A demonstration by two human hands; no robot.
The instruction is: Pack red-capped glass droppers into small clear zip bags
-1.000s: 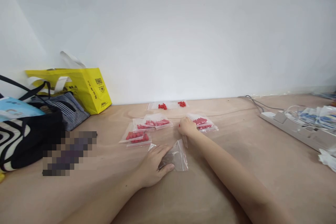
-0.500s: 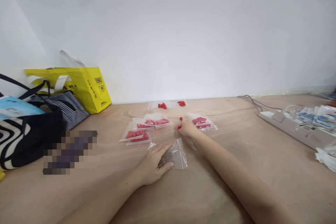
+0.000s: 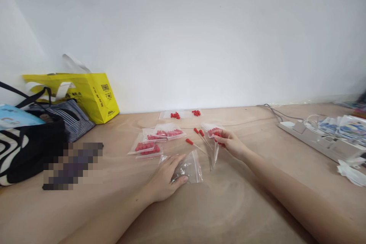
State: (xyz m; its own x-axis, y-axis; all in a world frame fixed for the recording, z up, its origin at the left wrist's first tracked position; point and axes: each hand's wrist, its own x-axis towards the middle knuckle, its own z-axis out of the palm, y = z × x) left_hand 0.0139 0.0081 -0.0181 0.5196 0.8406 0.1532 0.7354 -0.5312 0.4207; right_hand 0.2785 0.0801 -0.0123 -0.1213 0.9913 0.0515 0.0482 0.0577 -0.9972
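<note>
My left hand (image 3: 167,178) lies with its fingers stretched out over a clear zip bag (image 3: 192,169) on the table. Between my right thumb and fingers are thin clear droppers with red rubber bulbs (image 3: 216,136), their tubes pointing down toward the table; I cannot tell how many. My right hand (image 3: 230,143) is closed on them, in front of a filled zip bag (image 3: 210,126) of red bulbs, which it partly hides. Three loose droppers lie to its left: one dropper (image 3: 190,142) nearest me, two others (image 3: 196,130) farther back.
Filled zip bags (image 3: 148,146) of red bulbs overlap on the left. Against the wall lies a clear bag (image 3: 185,114) with red bulbs on it. A yellow bag (image 3: 107,103) and striped bags (image 3: 78,118) stand at left; a power strip (image 3: 311,139) with cables is at right.
My right hand has moved right, with droppers showing in its fingers. Three loose droppers now show fully where it was. My left hand stays on the clear bag.
</note>
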